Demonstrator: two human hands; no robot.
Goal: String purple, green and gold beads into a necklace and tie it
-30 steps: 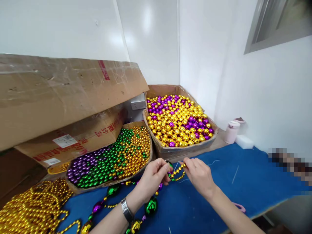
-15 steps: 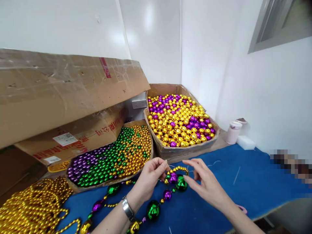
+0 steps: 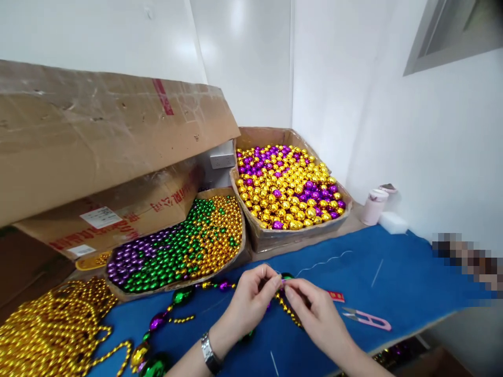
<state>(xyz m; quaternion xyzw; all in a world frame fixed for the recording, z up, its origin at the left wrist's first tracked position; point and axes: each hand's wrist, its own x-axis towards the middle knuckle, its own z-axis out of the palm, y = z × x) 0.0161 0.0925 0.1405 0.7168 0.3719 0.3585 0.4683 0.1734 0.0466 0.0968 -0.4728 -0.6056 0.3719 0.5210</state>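
Observation:
My left hand [image 3: 251, 301] and my right hand [image 3: 319, 311] meet above the blue cloth, thumbs and fingertips pinched together. Between them is the end of a bead necklace [image 3: 159, 320], at its thread, partly hidden by my fingers. A short string of small gold beads [image 3: 288, 310] hangs below my right fingers. The necklace's large green, purple and gold beads curve away to the left on the cloth. White thread [image 3: 326, 260] trails from the pinch toward the back right. Pink-handled thread snips [image 3: 371, 318] lie beside my right wrist, near a red packet [image 3: 336, 297].
A cardboard box [image 3: 271, 246] of gold and purple balls stands behind; a lower box [image 3: 245, 251] holds small purple, green and gold beads. Gold bead strands [image 3: 51, 330] pile at left under a large carton [image 3: 118, 131]. A pink jar [image 3: 374, 208] and white block [image 3: 394, 223] stand back right.
My right hand has moved left and closed its fingers against my left fingertips. The gold bead string now hangs lower, and the snips and red packet are uncovered.

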